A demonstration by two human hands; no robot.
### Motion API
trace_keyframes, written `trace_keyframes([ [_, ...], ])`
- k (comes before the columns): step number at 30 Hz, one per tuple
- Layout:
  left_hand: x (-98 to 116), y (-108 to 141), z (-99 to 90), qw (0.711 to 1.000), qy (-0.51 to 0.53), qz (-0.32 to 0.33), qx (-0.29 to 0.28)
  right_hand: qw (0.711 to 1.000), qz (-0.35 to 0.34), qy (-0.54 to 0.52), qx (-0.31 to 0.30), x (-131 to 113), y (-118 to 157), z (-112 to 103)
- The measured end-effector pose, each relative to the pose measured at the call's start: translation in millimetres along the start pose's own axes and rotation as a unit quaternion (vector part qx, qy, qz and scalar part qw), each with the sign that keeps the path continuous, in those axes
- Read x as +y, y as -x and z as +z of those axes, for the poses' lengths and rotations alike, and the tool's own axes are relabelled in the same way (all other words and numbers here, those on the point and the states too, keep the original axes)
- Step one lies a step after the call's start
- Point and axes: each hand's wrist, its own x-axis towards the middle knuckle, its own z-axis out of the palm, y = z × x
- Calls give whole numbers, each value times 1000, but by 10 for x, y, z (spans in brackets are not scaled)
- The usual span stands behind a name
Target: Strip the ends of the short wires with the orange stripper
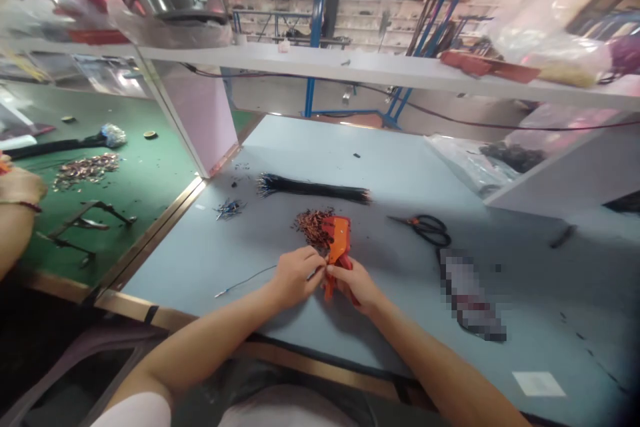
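My right hand (pixel 357 283) is wrapped round the red handles of an orange hand tool (pixel 340 237), whose head points away from me. Beside it my left hand (pixel 299 275) pinches a thin dark wire (pixel 250 279) close to the tool's jaws; the wire trails left over the blue-grey table (pixel 185 267) to a pale tip. Just behind the tool lies a pile of small copper-coloured pieces (pixel 314 225). Farther back, a bundle of black wires (pixel 315 188) rests crosswise. The wire's end at the fingertips is hidden.
Black scissors (pixel 430 229) and a pixelated object (pixel 470 293) lie on the right, with a white card (pixel 539 384) nearer me. Blue scraps (pixel 230 209) lie left. A shelf (pixel 320 67) crosses behind. Another person's hand (pixel 20 187) is at the green table (pixel 150 180).
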Motion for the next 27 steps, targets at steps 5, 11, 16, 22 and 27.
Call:
trace_keyframes([
  [5,18,14,20,1000,-6,-7,-18,999,-28,-10,20,8,15,54],
  [11,4,-9,10,1000,10,-5,-28,997,-41,-45,55,20,-35,104],
  [16,50,-1,6,999,-15,-14,-49,997,-31,-4,72,46,17,55],
  [22,40,-49,1,995,0,-42,-94,990,-21,106,89,79,-61,-160],
  [27,26,-43,34,994,46,-33,-99,986,26,95,133,28,-42,-112],
])
